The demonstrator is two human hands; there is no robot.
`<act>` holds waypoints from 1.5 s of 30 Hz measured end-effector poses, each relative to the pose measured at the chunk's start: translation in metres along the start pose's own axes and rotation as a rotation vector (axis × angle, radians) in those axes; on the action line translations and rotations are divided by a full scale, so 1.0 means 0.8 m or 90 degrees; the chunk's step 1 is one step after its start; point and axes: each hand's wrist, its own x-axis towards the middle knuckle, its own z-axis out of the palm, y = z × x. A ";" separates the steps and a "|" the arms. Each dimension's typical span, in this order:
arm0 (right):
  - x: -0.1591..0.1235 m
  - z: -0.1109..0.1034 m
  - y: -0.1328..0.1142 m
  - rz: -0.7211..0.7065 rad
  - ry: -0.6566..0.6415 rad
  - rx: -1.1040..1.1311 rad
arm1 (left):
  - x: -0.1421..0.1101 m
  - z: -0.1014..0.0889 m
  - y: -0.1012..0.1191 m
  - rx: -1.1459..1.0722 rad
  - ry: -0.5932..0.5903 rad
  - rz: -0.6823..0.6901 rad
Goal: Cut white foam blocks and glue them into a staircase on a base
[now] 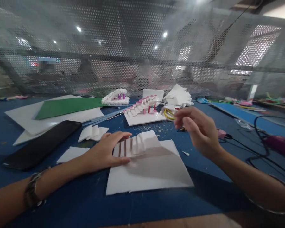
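Note:
My left hand (107,151) lies flat with fingers stretched out on a white foam sheet (149,172), touching a small white foam staircase (137,144) that stands on it. My right hand (197,129) hovers above the table to the right, fingers curled and pinched together; whether anything is between them I cannot make out. Behind stands a finished white staircase model with pink posts (142,107) on a white base.
A black phone (41,144) lies at left beside white and green sheets (66,107). Another white and pink model (115,97), foam offcuts (93,132), a paper stack (178,95), a pink glue gun (222,133) with cables and a mesh screen (142,47) surround the blue table (85,202).

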 end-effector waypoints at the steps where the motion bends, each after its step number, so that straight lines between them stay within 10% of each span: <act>1: 0.001 -0.001 0.001 0.006 -0.015 -0.022 | -0.001 0.000 0.000 0.007 0.004 0.002; 7: 0.005 0.014 0.017 -0.092 -0.348 -0.091 | 0.001 0.003 0.000 0.057 0.066 0.099; 13: 0.015 0.039 0.018 -0.116 -0.501 -0.068 | 0.002 0.010 -0.001 0.100 0.053 0.172; 45: 0.012 0.048 0.007 -0.048 -0.491 -0.171 | 0.004 0.022 -0.014 0.018 0.031 0.150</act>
